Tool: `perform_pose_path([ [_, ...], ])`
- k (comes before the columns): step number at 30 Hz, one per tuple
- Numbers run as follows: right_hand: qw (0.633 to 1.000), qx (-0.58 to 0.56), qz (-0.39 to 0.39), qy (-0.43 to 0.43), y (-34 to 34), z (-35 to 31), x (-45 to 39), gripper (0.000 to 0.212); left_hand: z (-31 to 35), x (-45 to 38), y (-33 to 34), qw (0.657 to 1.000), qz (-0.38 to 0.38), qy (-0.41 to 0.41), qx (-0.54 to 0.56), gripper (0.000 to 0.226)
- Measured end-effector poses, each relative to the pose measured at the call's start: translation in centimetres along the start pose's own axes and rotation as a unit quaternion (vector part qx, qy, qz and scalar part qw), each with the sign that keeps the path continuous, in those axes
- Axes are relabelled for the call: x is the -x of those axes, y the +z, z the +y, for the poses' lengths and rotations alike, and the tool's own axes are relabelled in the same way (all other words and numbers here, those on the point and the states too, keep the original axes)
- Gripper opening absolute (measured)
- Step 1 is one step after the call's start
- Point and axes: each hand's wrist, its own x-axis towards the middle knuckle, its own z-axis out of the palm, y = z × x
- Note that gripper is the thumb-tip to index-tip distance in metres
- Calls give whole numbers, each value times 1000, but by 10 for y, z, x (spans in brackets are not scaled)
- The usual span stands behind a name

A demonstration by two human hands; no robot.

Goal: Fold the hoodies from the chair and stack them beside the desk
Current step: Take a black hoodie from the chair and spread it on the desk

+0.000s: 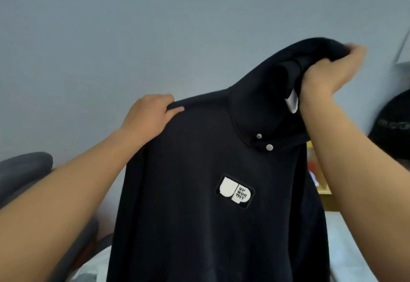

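A pale surface point(346, 248) lay low at the right, partly hidden by the cloth; a grey chair arm point(24, 168) curved at the left edge; behind everything stood a plain blue-grey wall point(155, 26). One dark navy hoodie point(199, 215) hung in the air before the camera, blocking the middle of the room; it bore one white chest patch point(235, 189) and two metal snaps point(264, 142). The left hand point(148, 117) pinched its shoulder seam, thumb on the front; the right hand point(330, 71) was raised higher, fingers curled round the bunched hood. A dark cap point(392, 124) and a yellow shelf point(321, 182) showed at the right.
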Motion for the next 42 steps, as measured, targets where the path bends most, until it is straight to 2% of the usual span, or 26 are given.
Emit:
perform_pose_path([
  [3,992,111,-33,46,3,62,7,39,-11,18,56,997,-72,-24,-4,47],
  [7,988,141,-43,38,24,148,5,35,-23,18,137,990,-132,-44,-10,44],
  [9,987,141,-69,33,39,194,13,37,-33,13,179,985,-148,-91,0,40],
  [12,973,149,-174,20,39,264,54,39,-45,25,249,964,-179,-195,7,25],
  [14,939,202,-277,19,5,318,106,38,-46,59,294,935,-239,-264,-3,17],
  [15,904,252,-345,24,-22,347,136,41,-45,84,314,914,-289,-285,-15,30],
  [16,841,315,-437,43,-53,376,162,49,-40,115,331,888,-352,-295,-25,48],
  [17,741,379,-546,95,-86,402,185,62,-32,147,344,861,-408,-303,-22,61],
  [19,506,441,-705,229,-154,438,216,91,-12,216,360,814,-491,-310,16,71],
  [20,432,432,-746,265,-186,449,225,95,-1,249,365,794,-524,-307,30,73],
  [21,399,426,-766,270,-215,454,230,92,7,280,369,774,-553,-306,33,73],
  [23,388,447,-766,250,-262,455,233,80,17,328,371,740,-599,-304,26,72],
  [25,383,494,-738,254,-293,454,230,73,20,358,371,731,-609,-308,12,70],
  [28,350,536,-720,269,-310,455,229,71,9,372,372,767,-517,-378,-37,70],
  [30,320,554,-721,265,-309,451,239,73,-10,377,375,750,-481,-450,-54,75],
  [31,319,560,-719,261,-304,446,249,74,-23,382,377,730,-478,-486,-53,77],
  [33,356,544,-713,264,-286,435,274,73,-52,394,377,714,-479,-511,-4,69],
  [35,394,503,-719,273,-261,427,304,72,-75,400,370,742,-454,-488,73,40],
  [37,405,478,-726,283,-235,423,333,73,-99,394,353,789,-404,-456,81,22],
  [40,360,475,-746,299,-211,425,366,74,-159,364,313,831,-267,-489,6,22],
  [42,316,481,-757,309,-205,429,380,75,-217,343,281,817,-137,-557,-59,28],
])
